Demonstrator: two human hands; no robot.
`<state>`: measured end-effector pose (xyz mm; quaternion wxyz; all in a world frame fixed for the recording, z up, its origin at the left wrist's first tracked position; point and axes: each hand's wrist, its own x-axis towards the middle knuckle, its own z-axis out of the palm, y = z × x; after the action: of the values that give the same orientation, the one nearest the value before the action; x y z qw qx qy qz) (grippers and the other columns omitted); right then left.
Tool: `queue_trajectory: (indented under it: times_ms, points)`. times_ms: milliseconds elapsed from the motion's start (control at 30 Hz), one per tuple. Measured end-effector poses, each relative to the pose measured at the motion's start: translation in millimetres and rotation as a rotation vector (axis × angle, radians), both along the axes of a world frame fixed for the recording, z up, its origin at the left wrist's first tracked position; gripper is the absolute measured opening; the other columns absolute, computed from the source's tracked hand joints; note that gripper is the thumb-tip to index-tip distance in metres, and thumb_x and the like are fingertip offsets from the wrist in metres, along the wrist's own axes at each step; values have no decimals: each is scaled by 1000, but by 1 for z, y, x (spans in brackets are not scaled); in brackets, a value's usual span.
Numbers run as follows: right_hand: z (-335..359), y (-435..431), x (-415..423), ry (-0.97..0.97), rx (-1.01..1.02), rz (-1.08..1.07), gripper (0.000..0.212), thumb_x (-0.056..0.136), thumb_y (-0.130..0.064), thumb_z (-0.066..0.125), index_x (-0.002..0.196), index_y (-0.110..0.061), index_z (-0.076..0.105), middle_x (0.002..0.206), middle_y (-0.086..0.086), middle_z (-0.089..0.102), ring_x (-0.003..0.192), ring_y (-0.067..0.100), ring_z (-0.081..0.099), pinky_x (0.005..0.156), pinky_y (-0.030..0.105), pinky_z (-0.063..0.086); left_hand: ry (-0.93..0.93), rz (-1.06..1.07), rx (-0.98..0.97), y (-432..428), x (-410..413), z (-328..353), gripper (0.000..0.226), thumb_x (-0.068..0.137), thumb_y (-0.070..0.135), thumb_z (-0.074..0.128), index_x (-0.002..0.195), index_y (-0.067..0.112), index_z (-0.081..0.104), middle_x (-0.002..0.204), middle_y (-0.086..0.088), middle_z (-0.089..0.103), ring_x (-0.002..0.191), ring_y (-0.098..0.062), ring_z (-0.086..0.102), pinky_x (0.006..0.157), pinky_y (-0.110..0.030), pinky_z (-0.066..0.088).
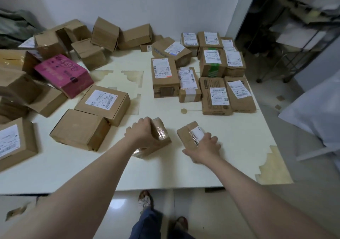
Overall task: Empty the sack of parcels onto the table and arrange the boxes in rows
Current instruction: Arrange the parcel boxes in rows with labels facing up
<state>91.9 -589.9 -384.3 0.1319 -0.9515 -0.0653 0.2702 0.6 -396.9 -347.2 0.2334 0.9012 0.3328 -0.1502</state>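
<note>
Both hands are curled around parcels: the left hand (141,134) clutches a tape-wrapped box (161,137), the right hand (204,147) a small labelled box (187,134). Both boxes are on the near side of the tidy rows (213,62) on the table (165,170); loose boxes (104,32) lie heaped left of those rows.

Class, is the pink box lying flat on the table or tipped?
Tipped: the pink box slants, one end propped on a brown box.
</note>
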Motion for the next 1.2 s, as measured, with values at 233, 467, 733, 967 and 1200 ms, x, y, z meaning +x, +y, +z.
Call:
queue_trajectory:
  times_ms: [233, 467, 733, 967, 1200]
  points:
    - [-5, -22, 18, -150, 56, -190, 97, 66, -54, 82, 130, -5, 27, 132, 20, 38, 118, 39, 43, 99, 40, 40, -311, -100, -289, -30, 22, -7, 62, 73, 7, 71, 121, 43, 54, 158, -1, 7, 143, -32, 13, 113, -52, 27]
    - [-7, -30, 15, -284, 53, -130, 70, 81, -28, 73, 135, -6, 33, 131, 19, 42, 118, 37, 38, 95, 35, 36, -389, 204, -413, -23, 10, -11, 40, 87, -3, 42, 112, 17, 67, 150, 1, 36, 140, -19, 33, 110, -32, 33]
    - [-4, -32, 7, -435, -148, 77, 56, 79, -15, 69, 128, -14, 42, 123, 9, 41, 115, 27, 39, 84, 30, 42, -29, 216, -219, -68, 19, -19, 140, 52, 71, 79, 148, 37, -17, 144, -7, 11, 137, -32, 18, 105, -53, 35]
    - [-5, -39, 13, -300, 5, 38, 51, 88, -35, 61, 128, -11, 41, 123, 11, 50, 115, 30, 41, 82, 33, 40, -277, 412, -689, -47, 22, -27, 120, 56, 40, 79, 149, 36, 4, 134, -6, 41, 119, -26, 49, 98, -41, 49]
    - [-6, -35, 16, -276, 93, 64, 60, 89, -36, 61, 137, -11, 35, 127, 11, 55, 119, 31, 38, 88, 36, 39, -255, 442, -995, -37, 6, -27, 57, 92, 27, 62, 142, 37, 36, 125, 16, 60, 111, -10, 55, 84, -33, 38]
